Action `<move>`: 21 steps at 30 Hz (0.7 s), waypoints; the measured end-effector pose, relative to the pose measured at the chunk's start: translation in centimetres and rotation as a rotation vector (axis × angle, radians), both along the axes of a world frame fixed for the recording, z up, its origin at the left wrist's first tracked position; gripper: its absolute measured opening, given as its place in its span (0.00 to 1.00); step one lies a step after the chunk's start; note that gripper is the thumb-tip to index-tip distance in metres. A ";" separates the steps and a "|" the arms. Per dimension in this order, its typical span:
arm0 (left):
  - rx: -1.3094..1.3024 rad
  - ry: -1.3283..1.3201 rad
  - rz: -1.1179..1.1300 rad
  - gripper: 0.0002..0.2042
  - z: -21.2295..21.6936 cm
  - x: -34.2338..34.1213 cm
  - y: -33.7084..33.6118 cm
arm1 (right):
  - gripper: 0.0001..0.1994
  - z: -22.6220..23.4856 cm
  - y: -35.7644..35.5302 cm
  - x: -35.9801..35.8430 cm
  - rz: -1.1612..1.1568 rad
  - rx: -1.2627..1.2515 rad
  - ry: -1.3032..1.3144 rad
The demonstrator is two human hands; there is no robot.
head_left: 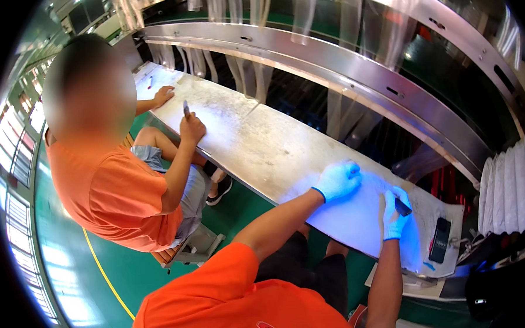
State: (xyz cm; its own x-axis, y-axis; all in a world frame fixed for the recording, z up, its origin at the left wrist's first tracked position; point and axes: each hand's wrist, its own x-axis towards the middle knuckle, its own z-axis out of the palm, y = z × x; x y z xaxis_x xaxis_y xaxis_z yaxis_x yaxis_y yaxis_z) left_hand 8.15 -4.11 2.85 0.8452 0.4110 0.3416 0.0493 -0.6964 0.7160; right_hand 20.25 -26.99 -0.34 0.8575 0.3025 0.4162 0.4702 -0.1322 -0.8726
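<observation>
My left hand [338, 182], in a white knit glove with a dark blue cuff, rests on the long pale work table [247, 144]. Its fingers are curled together, and what lies in them, if anything, is hidden. My right hand [394, 224], gloved the same way, is closed round a short black handheld tool [402, 207] whose exact kind I cannot tell. Strong blue-violet light washes over both gloves and the tabletop between them.
A dark phone [440, 240] lies right of my right hand. Behind the table runs a metal machine rail [328, 64] with clear hanging strips. At left sits a co-worker [114, 191] in orange, one hand [192, 129] gripping a small tool. White pleated hose [510, 191] stands far right.
</observation>
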 end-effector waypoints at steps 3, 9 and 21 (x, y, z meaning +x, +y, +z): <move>-0.020 -0.031 -0.015 0.14 0.1 0.3 -1.2 | 0.09 0.1 -0.9 0.0 -0.050 -0.005 0.048; -0.074 0.029 0.018 0.14 -1.1 0.0 -0.2 | 0.11 -0.4 -0.2 -0.2 -0.011 -0.012 0.045; -0.083 0.063 0.022 0.16 -0.6 0.6 -0.7 | 0.11 -1.5 -0.3 0.2 -0.019 0.156 0.011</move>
